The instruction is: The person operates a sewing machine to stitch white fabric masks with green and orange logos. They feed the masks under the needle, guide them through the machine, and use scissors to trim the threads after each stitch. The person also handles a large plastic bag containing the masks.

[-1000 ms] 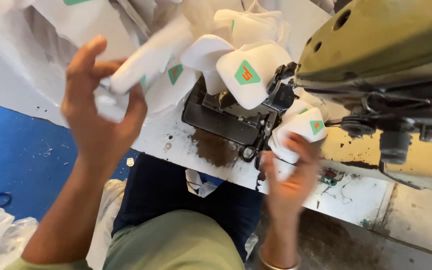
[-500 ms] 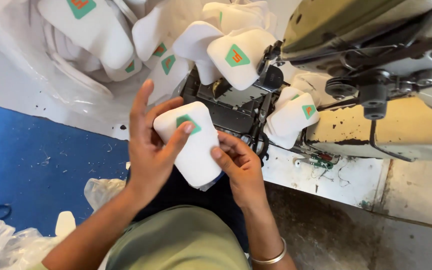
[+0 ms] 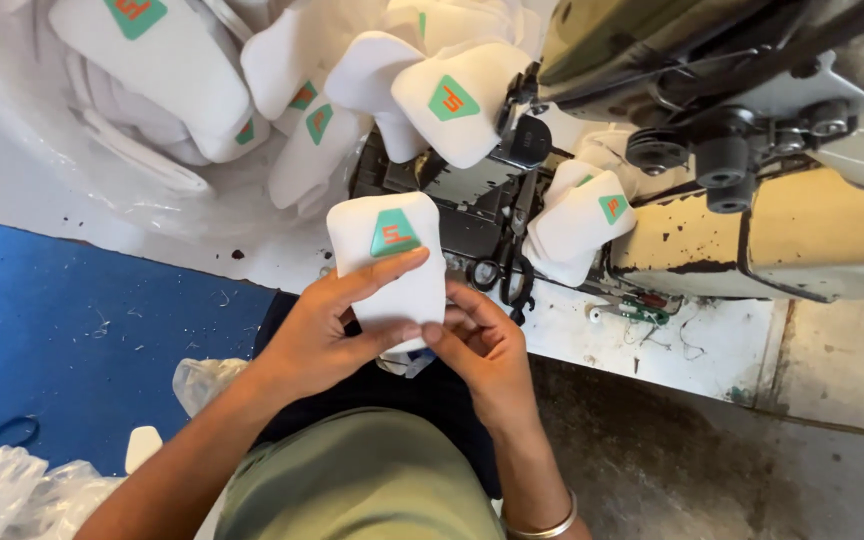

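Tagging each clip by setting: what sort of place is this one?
Probably a sewing workshop, perhaps for footwear parts. A worn cream industrial sewing machine stands on the bench, identical white padded pieces with green triangular patches are heaped beside it, and both hands hold one such white padded piece.

White worktable (image 3: 652, 340) carries sewing machine (image 3: 752, 150), scissors (image 3: 512, 265), stacked white pieces (image 3: 182, 90).

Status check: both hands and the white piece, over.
Left hand and right hand both grip white padded piece, green patch up. Sewing machine and scissors just beyond. Nothing between.
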